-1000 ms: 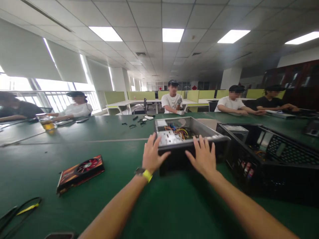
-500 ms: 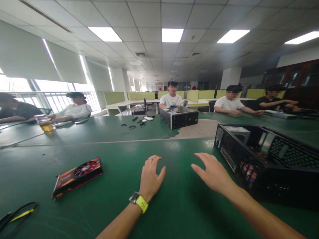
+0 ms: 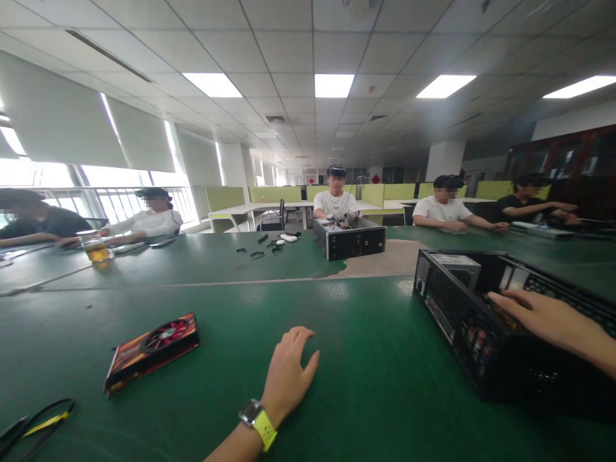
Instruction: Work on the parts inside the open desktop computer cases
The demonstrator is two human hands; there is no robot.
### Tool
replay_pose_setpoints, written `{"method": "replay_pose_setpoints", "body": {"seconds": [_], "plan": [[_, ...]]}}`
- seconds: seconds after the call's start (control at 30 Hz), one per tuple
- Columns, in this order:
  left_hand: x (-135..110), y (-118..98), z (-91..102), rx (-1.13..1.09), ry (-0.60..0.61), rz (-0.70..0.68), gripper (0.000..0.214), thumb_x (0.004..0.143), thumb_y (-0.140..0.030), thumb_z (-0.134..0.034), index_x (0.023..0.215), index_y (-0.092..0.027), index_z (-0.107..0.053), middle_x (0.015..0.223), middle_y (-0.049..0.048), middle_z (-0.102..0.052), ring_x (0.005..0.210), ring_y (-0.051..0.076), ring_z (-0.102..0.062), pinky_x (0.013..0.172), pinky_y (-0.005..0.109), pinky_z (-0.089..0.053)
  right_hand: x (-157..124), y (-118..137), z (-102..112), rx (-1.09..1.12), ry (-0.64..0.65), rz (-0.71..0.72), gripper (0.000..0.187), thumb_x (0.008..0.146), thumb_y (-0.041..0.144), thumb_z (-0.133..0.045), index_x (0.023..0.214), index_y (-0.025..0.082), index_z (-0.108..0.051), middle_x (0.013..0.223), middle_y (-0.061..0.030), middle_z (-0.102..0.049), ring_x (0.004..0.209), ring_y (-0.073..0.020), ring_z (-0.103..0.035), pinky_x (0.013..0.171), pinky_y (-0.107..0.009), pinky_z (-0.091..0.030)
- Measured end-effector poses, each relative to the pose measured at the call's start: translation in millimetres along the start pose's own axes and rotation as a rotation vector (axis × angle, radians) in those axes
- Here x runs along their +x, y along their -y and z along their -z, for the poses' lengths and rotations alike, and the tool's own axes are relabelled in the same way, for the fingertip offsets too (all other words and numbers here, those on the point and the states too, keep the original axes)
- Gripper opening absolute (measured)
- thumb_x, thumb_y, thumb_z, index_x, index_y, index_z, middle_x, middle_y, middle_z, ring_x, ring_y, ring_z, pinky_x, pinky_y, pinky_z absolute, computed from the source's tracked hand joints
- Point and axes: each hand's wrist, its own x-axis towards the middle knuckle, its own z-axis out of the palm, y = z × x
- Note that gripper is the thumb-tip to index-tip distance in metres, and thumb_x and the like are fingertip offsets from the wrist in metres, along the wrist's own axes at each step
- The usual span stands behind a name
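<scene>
My left hand (image 3: pixel 289 369), with a watch on a yellow strap (image 3: pixel 262 425) at the wrist, is over the green tabletop (image 3: pixel 337 359). Its fingers are apart and hold nothing. To its left lies a graphics card (image 3: pixel 156 346) with a red fan facing up. My right hand (image 3: pixel 539 314) is above the open side of a black computer case (image 3: pixel 510 359), fingers stretched out. Whether it touches the case I cannot tell. A power supply (image 3: pixel 452 269) shows in the near left corner of the case; other parts inside are dark or behind the hand.
A looped black cable with a yellow piece (image 3: pixel 45 420) lies at the lower left. Across the table stands another computer case (image 3: pixel 349 237), with a person (image 3: pixel 334 202) behind it. Small dark parts (image 3: pixel 257 255) lie beside it. A glass of amber liquid (image 3: pixel 96 248) stands at the far left.
My right hand has moved right, from above the bare table to over the black computer case. My left hand sits slightly lower in the picture, as the view has tilted up a little.
</scene>
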Motion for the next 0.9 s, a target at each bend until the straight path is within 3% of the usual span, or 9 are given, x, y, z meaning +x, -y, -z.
{"method": "replay_pose_setpoints", "body": {"seconds": [0.1,0.27,0.37,0.47,0.53,0.63,0.77,0.9], "plan": [[-1,-2,0.8,0.001,0.030,0.005,0.029,0.084,-0.028,-0.049,0.112,-0.021,-0.052,0.116,0.0064,-0.055,0.107,0.022,-0.050,0.092,0.042,-0.042,-7,-15,6,-0.010,0.156,-0.128,0.070,0.081,0.072,-0.031,0.115,0.019,-0.062,0.107,-0.0157,-0.065,0.094,-0.0335,-0.060,0.084,-0.044,-0.041],[-1,-4,5.7,-0.001,0.063,0.000,0.028,0.086,-0.030,-0.047,0.111,-0.020,-0.053,0.112,0.0069,-0.058,0.104,0.022,-0.052,0.090,0.041,-0.043,-31,-44,5,-0.093,0.156,-0.207,0.064,0.081,0.068,-0.029,0.104,0.025,-0.069,0.104,-0.0120,-0.067,0.096,-0.0342,-0.059,0.081,-0.045,-0.041],[0,-8,8.9,0.000,0.094,-0.006,0.025,0.085,-0.029,-0.047,0.108,-0.020,-0.055,0.106,0.0070,-0.060,0.099,0.022,-0.054,0.087,0.041,-0.044,-43,-44,1,-0.177,0.057,-0.210,0.059,0.081,0.060,-0.028,0.093,0.025,-0.074,0.099,-0.0111,-0.069,0.098,-0.0365,-0.058,0.078,-0.046,-0.041],[2,-14,12.6,-0.002,0.105,-0.036,0.021,0.085,-0.028,-0.048,0.102,-0.020,-0.057,0.102,0.0068,-0.062,0.096,0.023,-0.055,0.084,0.042,-0.045,-55,-14,4,-0.208,0.019,-0.141,0.054,0.081,0.060,-0.033,0.088,0.026,-0.075,0.098,-0.0110,-0.069,0.095,-0.0337,-0.060,0.069,-0.042,-0.041],[7,-20,16.7,-0.007,0.104,-0.068,0.020,0.085,-0.029,-0.048,0.100,-0.021,-0.058,0.100,0.0065,-0.062,0.095,0.022,-0.055,0.083,0.042,-0.045,-65,17,6,-0.217,0.035,-0.085,0.054,0.082,0.061,-0.033,0.091,0.028,-0.074,0.097,-0.0120,-0.069,0.089,-0.0304,-0.063,0.065,-0.039,-0.040],[19,-36,26.5,-0.020,0.080,-0.124,0.019,0.085,-0.029,-0.049,0.099,-0.021,-0.059,0.098,0.0060,-0.063,0.093,0.022,-0.056,0.082,0.041,-0.046,-86,64,7,-0.242,0.011,-0.074,0.054,0.086,0.060,-0.027,0.092,0.032,-0.073,0.095,-0.0066,-0.070,0.080,-0.0293,-0.065,0.060,-0.039,-0.042],[45,-71,44.4,-0.031,0.024,-0.227,0.019,0.084,-0.029,-0.050,0.097,-0.021,-0.060,0.096,0.0048,-0.065,0.091,0.021,-0.057,0.080,0.038,-0.045,-125,117,7,-0.243,0.021,-0.017,0.050,0.087,0.057,-0.028,0.078,0.034,-0.072,0.084,-0.0002,-0.071,0.072,-0.0278,-0.066,0.053,-0.035,-0.043],[80,-114,57.4,-0.046,-0.030,-0.352,0.016,0.083,-0.030,-0.052,0.091,-0.020,-0.062,0.091,0.0026,-0.066,0.088,0.019,-0.058,0.078,0.034,-0.045,-170,164,14,-0.261,-0.102,0.130,0.049,0.090,0.048,-0.031,0.062,0.028,-0.065,0.067,-0.0015,-0.067,0.061,-0.0216,-0.063,0.049,-0.029,-0.039]]}}
